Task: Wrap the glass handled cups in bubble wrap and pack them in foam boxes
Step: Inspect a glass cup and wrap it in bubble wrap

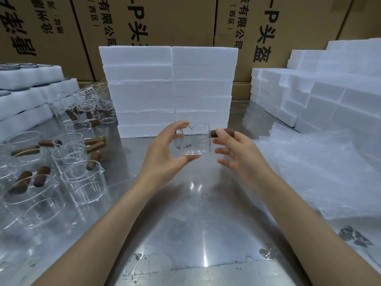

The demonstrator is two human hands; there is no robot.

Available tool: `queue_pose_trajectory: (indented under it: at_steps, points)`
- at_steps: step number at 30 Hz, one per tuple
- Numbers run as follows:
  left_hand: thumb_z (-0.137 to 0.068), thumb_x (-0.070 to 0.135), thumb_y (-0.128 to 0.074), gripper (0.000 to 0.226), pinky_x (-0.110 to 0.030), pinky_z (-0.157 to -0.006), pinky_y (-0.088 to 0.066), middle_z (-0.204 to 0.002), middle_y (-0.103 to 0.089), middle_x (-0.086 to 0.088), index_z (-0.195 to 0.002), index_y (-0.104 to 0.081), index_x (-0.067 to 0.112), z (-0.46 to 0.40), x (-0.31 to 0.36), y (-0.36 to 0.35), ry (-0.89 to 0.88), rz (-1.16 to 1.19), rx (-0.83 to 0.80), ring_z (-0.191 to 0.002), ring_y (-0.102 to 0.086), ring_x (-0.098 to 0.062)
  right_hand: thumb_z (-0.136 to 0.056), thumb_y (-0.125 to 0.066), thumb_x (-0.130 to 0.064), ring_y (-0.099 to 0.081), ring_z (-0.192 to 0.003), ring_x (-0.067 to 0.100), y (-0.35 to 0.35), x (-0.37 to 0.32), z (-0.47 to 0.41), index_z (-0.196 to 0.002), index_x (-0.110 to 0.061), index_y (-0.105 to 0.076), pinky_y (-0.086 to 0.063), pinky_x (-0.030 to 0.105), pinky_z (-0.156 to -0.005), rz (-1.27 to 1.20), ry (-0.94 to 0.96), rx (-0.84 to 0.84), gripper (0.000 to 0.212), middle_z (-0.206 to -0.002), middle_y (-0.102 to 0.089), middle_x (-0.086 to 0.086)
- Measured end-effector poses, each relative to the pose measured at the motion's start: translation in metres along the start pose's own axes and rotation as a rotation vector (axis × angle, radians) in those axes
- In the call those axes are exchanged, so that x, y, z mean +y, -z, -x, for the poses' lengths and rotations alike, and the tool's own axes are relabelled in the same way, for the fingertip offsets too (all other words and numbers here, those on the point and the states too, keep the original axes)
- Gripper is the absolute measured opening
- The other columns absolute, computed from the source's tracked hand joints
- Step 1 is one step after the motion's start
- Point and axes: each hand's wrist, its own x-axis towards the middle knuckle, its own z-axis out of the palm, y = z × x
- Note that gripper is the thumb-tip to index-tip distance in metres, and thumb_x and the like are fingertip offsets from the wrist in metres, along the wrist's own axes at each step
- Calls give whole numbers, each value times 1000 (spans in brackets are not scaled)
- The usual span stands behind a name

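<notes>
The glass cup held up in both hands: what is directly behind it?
Behind the glass cup stands a two-column stack of white foam boxes on the steel table, with cardboard cartons behind. The stack hides the cartons' lower parts; its bottom edge shows only distorted through the glass.

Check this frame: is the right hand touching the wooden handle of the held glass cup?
Touching. In the head view the right hand has its thumb on the brown wooden handle of the glass cup; no gap shows.

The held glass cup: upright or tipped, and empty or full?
Upright and empty. The glass cup has its spouted rim on top, base below, wooden handle sticking sideways; nothing shows inside the clear walls.
</notes>
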Motion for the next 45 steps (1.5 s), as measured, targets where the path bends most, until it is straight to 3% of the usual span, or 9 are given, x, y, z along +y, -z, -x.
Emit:
queue_pose_trajectory:
  at_steps: [3, 6, 11, 15, 21, 25, 28, 37, 45]
  points:
    - [-68, 21, -86, 69, -12, -93, -42, -122, -52, 21, -125, -50, 35, 2, 3, -1, -52, -42, 19, -104, -59, -1, -52, -73, -61, -67, -90, 4, -6, 4, 4, -115, -22, -57, -52, 21, -66, 18, -74, -70, 76, -107, -67, -7]
    - [-71, 22, -84, 70, -5, -90, -37, -123, -51, 14, -131, -49, 31, 4, 6, -3, -112, -90, 41, -103, -57, -4, -49, -75, -59, -64, -96, 2, -12, 10, 7, -123, -21, -49, -52, 24, -74, 31, -83, -93, 87, -113, -61, -8]
    - [-73, 21, -83, 76, -2, -88, -35, -121, -48, 9, -138, -45, 24, 5, 11, -5, -159, -137, 100, -104, -54, -7, -60, -73, -51, -65, -97, 0, -13, 10, 8, -117, -21, -57, -52, 27, -85, 14, -42, -135, 66, -110, -65, -10]
    - [-73, 25, -82, 88, -9, -100, -34, -129, -42, 7, -144, -29, 22, 3, 12, -3, -163, -90, 89, -121, -47, -8, -69, -63, -51, -66, -95, 3, -12, 6, 6, -99, -25, -67, -47, 26, -84, -69, -60, -210, 39, -104, -70, -7]
    - [-75, 25, -81, 73, -17, -106, -36, -133, -48, 11, -137, -43, 18, 3, 13, -2, -132, -54, 86, -125, -47, -5, -71, -57, -51, -63, -107, 8, -10, 2, 7, -116, -20, -62, -44, 30, -94, -164, -139, -294, 54, -118, -68, 0]
    - [-73, 28, -82, 66, -9, -100, -34, -124, -56, 8, -131, -52, 15, 2, 14, -2, -154, -119, 161, -116, -52, -6, -86, -51, -48, -62, -111, 10, -11, 2, 6, -104, -27, -63, -42, 33, -96, -159, -174, -311, 31, -116, -68, -3]
    - [-74, 24, -82, 65, -8, -98, -33, -124, -56, 3, -132, -54, 14, 3, 15, -1, -203, -232, 192, -116, -51, -9, -75, -57, -57, -64, -104, 6, -13, 4, 4, -114, -28, -63, -46, 32, -90, -89, -105, -194, 49, -117, -67, -8]
    - [-74, 17, -80, 62, -37, -97, -42, -118, -58, -11, -132, -57, 10, 5, 19, -4, -361, -428, 175, -111, -53, -24, -60, -74, -55, -60, -106, 1, -19, 12, 7, -119, -35, -47, -51, 32, -91, 84, 37, -83, 67, -121, -56, -10]
    - [-74, 34, -80, 90, -54, -108, -35, -138, -50, -4, -145, -27, 19, 4, 20, -1, -232, -288, 78, -129, -45, -24, -70, -60, -43, -67, -95, 9, -13, 9, 3, -97, -22, -65, -48, 31, -89, -122, -52, -122, 35, -101, -67, 1]
